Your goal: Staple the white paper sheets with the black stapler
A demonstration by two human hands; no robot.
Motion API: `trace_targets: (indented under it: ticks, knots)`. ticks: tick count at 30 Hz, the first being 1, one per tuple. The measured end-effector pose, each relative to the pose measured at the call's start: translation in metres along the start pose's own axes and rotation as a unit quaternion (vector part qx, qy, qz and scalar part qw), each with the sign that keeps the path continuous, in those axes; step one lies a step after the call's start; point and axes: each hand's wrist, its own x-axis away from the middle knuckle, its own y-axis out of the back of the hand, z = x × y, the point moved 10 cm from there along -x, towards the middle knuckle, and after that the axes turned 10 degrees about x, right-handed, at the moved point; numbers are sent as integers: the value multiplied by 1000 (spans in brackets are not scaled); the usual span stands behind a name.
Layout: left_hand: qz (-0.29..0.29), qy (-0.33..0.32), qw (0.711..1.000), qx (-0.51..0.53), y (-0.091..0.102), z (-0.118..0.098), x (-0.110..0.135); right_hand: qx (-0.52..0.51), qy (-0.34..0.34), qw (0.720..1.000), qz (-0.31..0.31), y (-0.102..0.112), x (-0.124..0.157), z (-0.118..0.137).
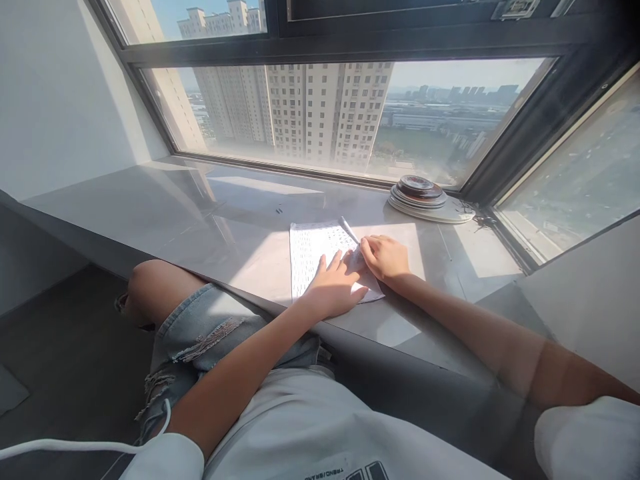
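Observation:
A white sheet of paper (306,257) with rows of dark handwritten or printed marks lies on the windowsill ledge. My left hand (334,285) rests flat on its lower part, fingers spread. At the sheet's right side, my right hand (386,257) is closed around a slim white pen (349,230), whose upper end leans up and to the left. The pen's tip is hidden by my fingers, so I cannot see whether it touches the paper.
A stack of plates (420,198) with dark round pieces on top stands by the window corner. The pale ledge (175,233) runs along the window (330,120), its front edge above my knees. A white cable (75,447) crosses at lower left.

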Motion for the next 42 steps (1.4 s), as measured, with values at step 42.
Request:
trace_targets:
  ticks: [42]
  knots:
    - [-3, -1, 1000, -6, -1, 2, 1, -6, -11, 1000, 15, -2, -2, -3]
